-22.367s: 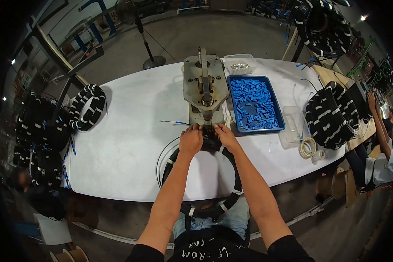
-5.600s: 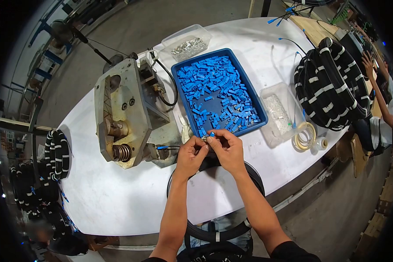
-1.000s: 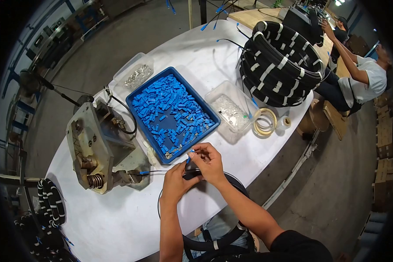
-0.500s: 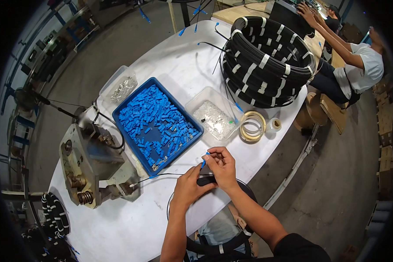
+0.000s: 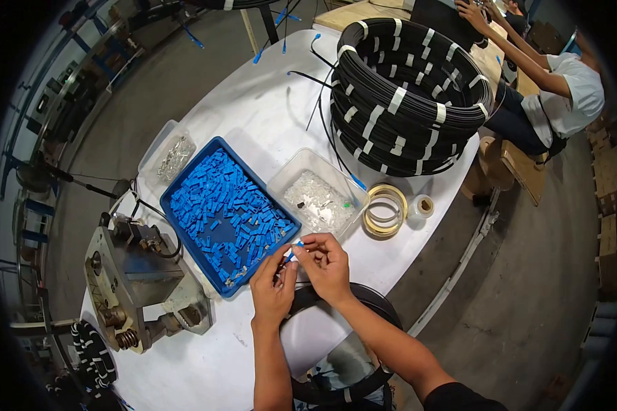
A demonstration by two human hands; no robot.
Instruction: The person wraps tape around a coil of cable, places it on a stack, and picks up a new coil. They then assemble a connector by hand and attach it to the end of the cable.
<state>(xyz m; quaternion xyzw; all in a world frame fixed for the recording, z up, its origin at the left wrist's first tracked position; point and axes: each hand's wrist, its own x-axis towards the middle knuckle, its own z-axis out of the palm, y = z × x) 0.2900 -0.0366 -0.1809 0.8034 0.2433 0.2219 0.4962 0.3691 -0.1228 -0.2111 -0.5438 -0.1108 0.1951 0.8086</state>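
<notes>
A small blue connector (image 5: 297, 248) with a whitish part is pinched between my two hands, just off the near corner of the blue tray. My left hand (image 5: 273, 290) is closed, thumb and fingertips meeting at the connector's lower end. From the other side, my right hand (image 5: 328, 271) grips its upper end between thumb and index finger. Below my hands a coil of black cable (image 5: 384, 301) hangs over the table edge and my lap. The blue tray (image 5: 167, 209) lies in front of me, filled with many blue connector pieces (image 5: 219, 198).
A metal press (image 5: 144, 274) stands at left. Clear boxes hold small metal parts (image 5: 175, 159) and clear plastic pieces (image 5: 322, 195). Tape rolls (image 5: 384, 211) lie beside a small white roll (image 5: 421, 209). Stacked black cable coils (image 5: 401, 123) stand behind; another person (image 5: 562, 89) works at right.
My hands have moved up and left with the connector, toward the tray. The cable stretch that ran between the press and my left hand no longer shows there. The camera view has shifted slightly.
</notes>
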